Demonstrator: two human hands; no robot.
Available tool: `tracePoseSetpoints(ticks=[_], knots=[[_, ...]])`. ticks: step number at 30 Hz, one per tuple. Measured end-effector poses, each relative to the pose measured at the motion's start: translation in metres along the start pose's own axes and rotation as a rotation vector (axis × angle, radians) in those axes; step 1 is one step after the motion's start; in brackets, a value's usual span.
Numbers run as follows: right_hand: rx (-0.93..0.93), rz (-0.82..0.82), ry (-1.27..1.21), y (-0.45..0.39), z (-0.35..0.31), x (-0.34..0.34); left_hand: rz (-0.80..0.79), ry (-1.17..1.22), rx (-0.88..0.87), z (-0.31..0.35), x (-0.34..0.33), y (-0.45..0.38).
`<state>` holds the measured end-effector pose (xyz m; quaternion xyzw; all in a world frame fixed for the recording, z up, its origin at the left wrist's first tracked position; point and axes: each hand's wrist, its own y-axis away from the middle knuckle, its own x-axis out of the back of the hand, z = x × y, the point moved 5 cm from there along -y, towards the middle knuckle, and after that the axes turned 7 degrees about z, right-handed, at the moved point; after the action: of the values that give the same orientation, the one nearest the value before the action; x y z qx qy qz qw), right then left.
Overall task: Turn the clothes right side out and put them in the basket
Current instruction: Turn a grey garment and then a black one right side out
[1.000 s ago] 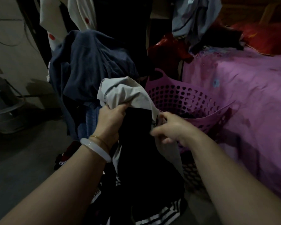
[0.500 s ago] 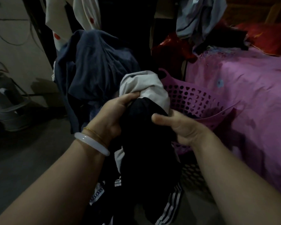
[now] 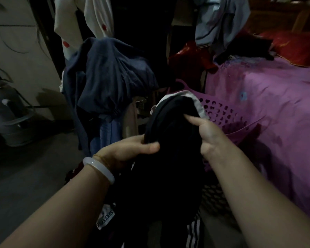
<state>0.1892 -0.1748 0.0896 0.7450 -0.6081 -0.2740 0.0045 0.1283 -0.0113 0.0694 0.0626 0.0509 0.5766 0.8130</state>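
We see a dim, underexposed room: the black garment point(image 3: 168, 158) loses detail in shadow, the pale wall point(image 3: 16, 51) catches faint light, and wide-angle distortion bends the edges.

We cannot see the fingers of our left hand point(image 3: 132, 149); they sit behind the black garment point(image 3: 170, 149), only the thumb showing. Our right hand point(image 3: 209, 135) likewise hides its fingers in the cloth. The garment's lower part runs off the bottom edge, and darkness swallows its folds. The purple basket point(image 3: 220, 111) is half covered by the garment and our right forearm; we cannot make out its contents.
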Motion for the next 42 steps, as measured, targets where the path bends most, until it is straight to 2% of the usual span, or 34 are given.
tracePoseSetpoints(ticks=[1, 2, 6, 8, 10, 12, 13, 14, 17, 18, 21, 23, 26, 30, 32, 35, 38, 42], knots=[[0.025, -0.027, -0.043, -0.001, -0.006, -0.003, -0.056, -0.073, -0.011, -0.002, -0.005, 0.0], [0.046, -0.064, -0.082, -0.001, -0.011, -0.006, -0.043, -0.118, -0.034, -0.002, -0.009, -0.001], [0.144, -0.088, -0.176, -0.006, -0.019, -0.006, 0.233, 0.024, -0.134, 0.007, -0.004, -0.007], [0.147, 0.01, 0.103, -0.014, -0.007, 0.01, 0.293, 0.108, -0.128, 0.011, 0.002, -0.006], [0.151, 0.207, 0.447, -0.014, 0.003, 0.03, 0.333, 0.154, -0.076, 0.016, 0.008, -0.003], [0.297, 0.411, 0.546, -0.011, -0.004, 0.044, 0.339, 0.191, -0.018, 0.019, 0.007, -0.002], [0.36, 0.385, 0.547, -0.009, -0.008, 0.042, 0.329, 0.203, 0.004, 0.02, 0.004, -0.001], [0.362, 0.273, 0.535, -0.007, -0.011, 0.035, 0.313, 0.215, 0.022, 0.021, 0.0, -0.001], [0.2, -0.226, 0.49, 0.006, 0.006, 0.003, 0.277, 0.339, 0.048, 0.022, -0.008, 0.0], [0.159, -0.326, 0.494, 0.012, 0.014, -0.004, 0.275, 0.419, 0.045, 0.022, -0.007, 0.001], [0.088, -0.427, 0.571, 0.021, 0.032, -0.01, 0.283, 0.625, -0.006, 0.025, 0.0, 0.001], [0.093, -0.5, 0.603, 0.023, 0.034, -0.021, 0.291, 0.656, -0.062, 0.028, 0.002, 0.001], [0.109, -0.441, 0.462, 0.016, 0.033, -0.031, 0.326, 0.574, -0.047, 0.03, -0.002, 0.001], [0.209, -0.259, 0.44, 0.004, 0.03, -0.021, 0.492, 0.271, -0.119, 0.037, 0.005, 0.002], [0.21, -0.27, 0.415, -0.001, 0.025, -0.015, 0.515, 0.275, -0.125, 0.036, 0.007, 0.003], [0.123, -0.222, 0.194, -0.007, 0.011, 0.002, 0.511, 0.399, -0.081, 0.033, 0.011, 0.009], [0.017, -0.087, 0.247, -0.009, 0.02, 0.023, 0.448, 0.464, -0.025, 0.032, 0.014, 0.018], [-0.274, -0.297, 0.051, -0.001, 0.049, 0.015, 0.394, 0.505, -0.004, 0.028, 0.001, 0.017]])
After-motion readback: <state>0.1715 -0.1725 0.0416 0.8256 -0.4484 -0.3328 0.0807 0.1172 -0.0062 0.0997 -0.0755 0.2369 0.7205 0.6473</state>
